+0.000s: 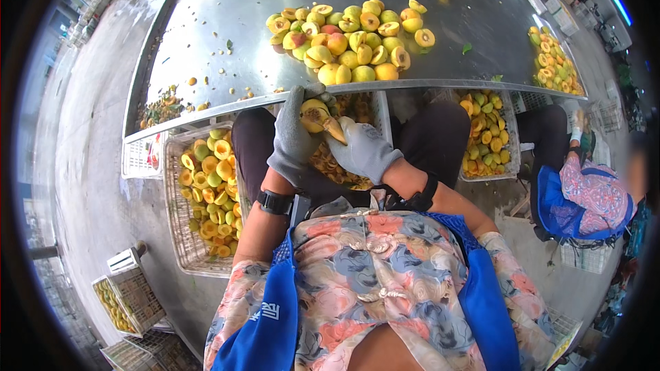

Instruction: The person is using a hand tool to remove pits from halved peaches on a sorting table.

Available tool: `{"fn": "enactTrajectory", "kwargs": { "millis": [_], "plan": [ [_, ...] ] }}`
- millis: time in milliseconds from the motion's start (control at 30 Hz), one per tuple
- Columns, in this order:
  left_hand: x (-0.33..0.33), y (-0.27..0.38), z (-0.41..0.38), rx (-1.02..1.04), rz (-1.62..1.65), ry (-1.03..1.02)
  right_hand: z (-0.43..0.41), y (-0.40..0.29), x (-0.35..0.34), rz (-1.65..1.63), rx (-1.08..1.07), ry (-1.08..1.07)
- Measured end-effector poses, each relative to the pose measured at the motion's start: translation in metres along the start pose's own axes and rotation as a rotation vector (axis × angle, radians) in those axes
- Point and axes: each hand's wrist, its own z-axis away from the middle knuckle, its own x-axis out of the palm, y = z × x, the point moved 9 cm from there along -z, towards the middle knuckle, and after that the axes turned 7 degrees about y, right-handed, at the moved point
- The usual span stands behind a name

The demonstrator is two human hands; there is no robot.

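Both my hands wear grey gloves, close together at the near edge of the metal table (371, 83). My left hand (295, 136) is closed around a yellow stone fruit, apparently a cut peach (312, 115). My right hand (361, 148) grips a small tan, pointed hand tool (335, 130) that meets the fruit; its exact kind is unclear, and its grip end is hidden in the glove. On the tabletop just beyond lies a heap of yellow-green peaches (346, 44), many halved. Under my hands, between my knees, a crate (382, 113) holds brownish fruit scraps, partly hidden.
A plastic crate of halved fruit (172, 216) stands left of my legs, another (512, 149) to the right. A raised table rim crosses above my knees. A co-worker (588, 196) sits at the right beside another fruit pile (556, 62). More crates (139, 293) stand lower left.
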Motion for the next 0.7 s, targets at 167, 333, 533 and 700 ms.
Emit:
{"fn": "enactTrajectory", "kwargs": {
  "millis": [167,333,533,700],
  "plan": [
    [0.006,0.005,0.003,-0.105,0.129,-0.055,0.004,0.003,0.001,-0.008,-0.035,0.042],
    [0.007,0.007,0.002,0.038,0.11,-0.081,0.001,0.013,-0.021,0.006,-0.045,0.225],
    [0.019,0.024,0.006,0.229,-0.041,-0.146,-0.005,0.016,-0.017,-0.626,0.374,-0.008],
    [0.033,0.004,0.017,-0.228,0.404,-0.235,-0.005,0.027,-0.005,-0.722,0.396,-0.098]
  ]
}}
